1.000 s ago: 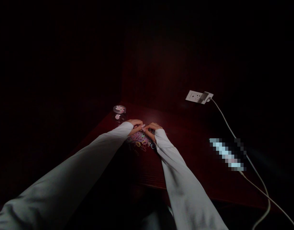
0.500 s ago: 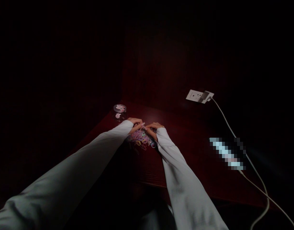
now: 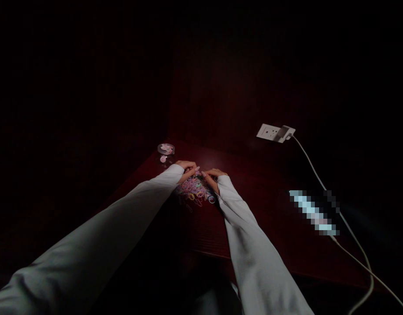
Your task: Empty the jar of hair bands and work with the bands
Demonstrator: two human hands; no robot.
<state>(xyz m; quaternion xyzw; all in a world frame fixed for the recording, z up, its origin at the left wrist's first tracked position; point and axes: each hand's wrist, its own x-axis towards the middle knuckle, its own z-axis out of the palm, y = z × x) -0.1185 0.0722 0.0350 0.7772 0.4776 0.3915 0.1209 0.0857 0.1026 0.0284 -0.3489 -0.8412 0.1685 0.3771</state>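
Observation:
A loose pile of small pink, purple, yellow and other coloured bands lies on the dark red table. Over the pile's back left edge, my left hand has its thumb and fingertips pressed together in a pinch; anything between them is too small to name. My right hand is at the back right of the pile, its thumb and index finger curved towards each other near the left fingertips. What its fingertips hold, if anything, cannot be made out. A small gap separates the hands.
A clear jar with a lid stands behind my left hand. On the right lies a blurred, bright long device with a white cable. A charger sits in the wall socket.
My right hand has moved slightly right, so its fingertips are now apart from the left ones. The whole view has shifted a little.

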